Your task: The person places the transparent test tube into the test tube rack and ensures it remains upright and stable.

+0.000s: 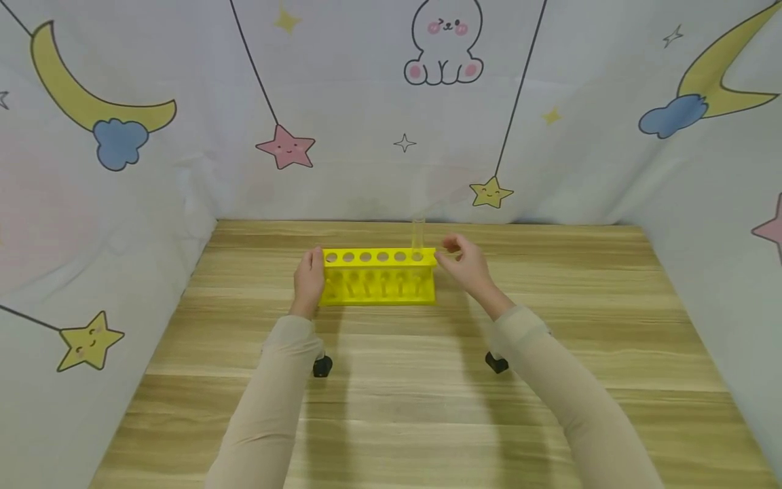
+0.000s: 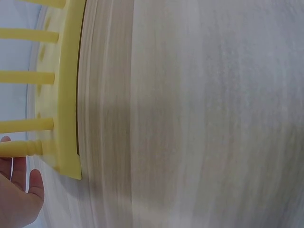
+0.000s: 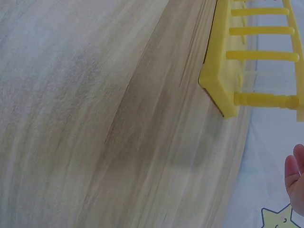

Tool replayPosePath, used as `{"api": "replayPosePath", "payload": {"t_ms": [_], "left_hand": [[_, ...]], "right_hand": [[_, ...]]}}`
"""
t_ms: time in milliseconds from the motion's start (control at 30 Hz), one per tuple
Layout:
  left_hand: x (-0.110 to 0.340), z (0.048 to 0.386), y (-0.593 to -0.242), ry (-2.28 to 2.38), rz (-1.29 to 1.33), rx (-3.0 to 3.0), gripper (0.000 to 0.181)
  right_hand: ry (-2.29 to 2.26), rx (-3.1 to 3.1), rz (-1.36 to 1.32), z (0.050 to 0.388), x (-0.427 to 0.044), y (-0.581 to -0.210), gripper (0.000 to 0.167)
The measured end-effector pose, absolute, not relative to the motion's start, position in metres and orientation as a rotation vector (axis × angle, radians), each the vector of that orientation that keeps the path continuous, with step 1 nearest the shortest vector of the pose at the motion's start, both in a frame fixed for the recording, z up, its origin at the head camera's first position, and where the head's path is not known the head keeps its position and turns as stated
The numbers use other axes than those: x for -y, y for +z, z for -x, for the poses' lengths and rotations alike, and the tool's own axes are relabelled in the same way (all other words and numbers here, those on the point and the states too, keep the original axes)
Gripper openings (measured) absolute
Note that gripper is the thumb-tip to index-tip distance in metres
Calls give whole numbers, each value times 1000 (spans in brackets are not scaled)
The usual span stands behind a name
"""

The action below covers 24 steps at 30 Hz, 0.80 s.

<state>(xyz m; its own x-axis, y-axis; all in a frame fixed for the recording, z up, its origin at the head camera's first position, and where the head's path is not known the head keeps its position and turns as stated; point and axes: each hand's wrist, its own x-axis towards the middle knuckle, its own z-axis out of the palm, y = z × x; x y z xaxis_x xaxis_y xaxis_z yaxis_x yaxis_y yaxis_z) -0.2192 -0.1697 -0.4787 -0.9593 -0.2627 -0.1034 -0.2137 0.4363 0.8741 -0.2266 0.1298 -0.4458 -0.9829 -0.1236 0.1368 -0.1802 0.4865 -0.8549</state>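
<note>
A yellow test tube rack (image 1: pixel 379 261) stands on the table, with a row of several round holes along its top plate. One clear test tube (image 1: pixel 418 233) stands upright in the hole at the far right, rising above the plate. My left hand (image 1: pixel 309 278) grips the rack's left end; in the left wrist view its fingers (image 2: pixel 19 171) are by the end post. Just off the right end is my right hand (image 1: pixel 469 267), fingers loosely bent, thumb and forefinger apart, nothing between them. In the right wrist view only part of this hand (image 3: pixel 295 183) shows, apart from the rack.
The wood-grain table (image 1: pixel 403 407) reaches back to a white cloth (image 1: pixel 354 183) printed with moons and stars, which also hangs at both sides. A small black object (image 1: pixel 322 367) shows by the left wrist, another (image 1: pixel 497 363) by the right wrist.
</note>
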Motion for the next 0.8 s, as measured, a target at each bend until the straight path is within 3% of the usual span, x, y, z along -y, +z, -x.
{"api": "replayPosePath", "payload": {"t_ms": [467, 800], "left_hand": [[177, 220, -471, -1696, -482, 2666, 55], [203, 217, -474, -1669, -553, 2538, 45]], "right_hand": [[1506, 2607, -158, 227, -160, -456, 25], [1375, 2676, -126, 222, -188, -463, 26]]}}
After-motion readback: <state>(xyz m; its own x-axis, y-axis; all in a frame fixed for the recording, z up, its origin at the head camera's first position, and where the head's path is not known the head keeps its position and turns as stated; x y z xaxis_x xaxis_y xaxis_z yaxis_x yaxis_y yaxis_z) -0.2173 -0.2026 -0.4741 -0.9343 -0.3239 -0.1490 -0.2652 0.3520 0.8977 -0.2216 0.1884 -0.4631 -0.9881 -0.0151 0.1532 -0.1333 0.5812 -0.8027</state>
